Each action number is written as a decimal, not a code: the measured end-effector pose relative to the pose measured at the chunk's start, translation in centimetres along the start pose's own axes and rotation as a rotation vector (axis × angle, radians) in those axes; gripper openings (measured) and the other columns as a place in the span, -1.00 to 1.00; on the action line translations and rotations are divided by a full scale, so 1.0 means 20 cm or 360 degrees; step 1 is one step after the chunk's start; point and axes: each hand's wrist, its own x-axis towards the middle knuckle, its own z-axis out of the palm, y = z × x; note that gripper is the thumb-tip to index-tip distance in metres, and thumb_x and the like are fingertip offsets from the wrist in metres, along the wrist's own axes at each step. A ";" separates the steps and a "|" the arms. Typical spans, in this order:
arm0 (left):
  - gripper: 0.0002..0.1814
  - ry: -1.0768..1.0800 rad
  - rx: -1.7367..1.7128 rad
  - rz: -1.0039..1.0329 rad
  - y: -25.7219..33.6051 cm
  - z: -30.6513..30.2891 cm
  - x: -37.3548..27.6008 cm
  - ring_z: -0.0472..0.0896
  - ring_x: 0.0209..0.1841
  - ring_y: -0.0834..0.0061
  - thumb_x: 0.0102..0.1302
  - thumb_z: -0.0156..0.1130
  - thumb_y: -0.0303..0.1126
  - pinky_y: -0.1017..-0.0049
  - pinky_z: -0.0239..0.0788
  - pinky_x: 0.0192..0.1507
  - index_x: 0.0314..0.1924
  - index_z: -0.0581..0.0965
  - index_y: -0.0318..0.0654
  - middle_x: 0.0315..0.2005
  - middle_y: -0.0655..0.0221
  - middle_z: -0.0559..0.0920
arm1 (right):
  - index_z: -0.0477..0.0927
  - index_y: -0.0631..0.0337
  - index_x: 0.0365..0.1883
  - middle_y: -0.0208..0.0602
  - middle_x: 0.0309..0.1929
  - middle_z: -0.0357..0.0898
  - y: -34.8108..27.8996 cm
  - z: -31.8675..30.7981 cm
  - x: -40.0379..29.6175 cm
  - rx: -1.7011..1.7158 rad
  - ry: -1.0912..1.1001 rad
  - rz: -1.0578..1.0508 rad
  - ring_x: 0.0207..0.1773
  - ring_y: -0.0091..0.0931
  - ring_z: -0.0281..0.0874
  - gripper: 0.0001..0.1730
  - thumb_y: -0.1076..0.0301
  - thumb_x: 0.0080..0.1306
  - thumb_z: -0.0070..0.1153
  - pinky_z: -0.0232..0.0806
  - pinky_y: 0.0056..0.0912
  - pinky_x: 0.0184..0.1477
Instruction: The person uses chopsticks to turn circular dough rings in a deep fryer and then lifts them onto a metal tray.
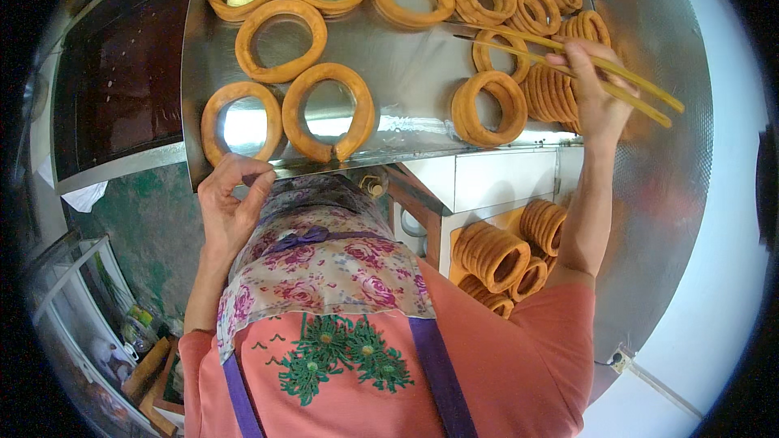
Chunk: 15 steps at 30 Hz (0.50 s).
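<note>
A pair of long yellow chopsticks is gripped in my right hand over the right part of a metal tray. Their dark tips point left, just above a ring of fried dough, and nothing shows pinched between them. My left hand is at the tray's front left edge, thumb and forefinger curled close together by another fried ring. Whether those fingers pinch the rim or only rest there is unclear. To its right lies a split ring.
More rings lie across the tray's back, with a stacked row on its right. Below the tray, further rings are piled near white tiles. A dark basin stands at the left, and a metal-clad wall bounds the right.
</note>
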 end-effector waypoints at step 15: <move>-0.85 0.0047 -0.0094 0.0056 -0.06 -0.04 -0.02 0.50 -0.47 0.49 0.06 0.19 -0.56 0.55 0.34 -0.43 -0.31 0.55 -0.34 -0.49 0.29 0.54 | 0.47 0.50 -0.29 0.06 -0.29 0.54 -0.11 0.07 0.09 0.0364 0.0473 0.0223 -0.33 -0.30 0.60 -0.77 0.42 0.27 -0.03 0.52 -0.38 -0.32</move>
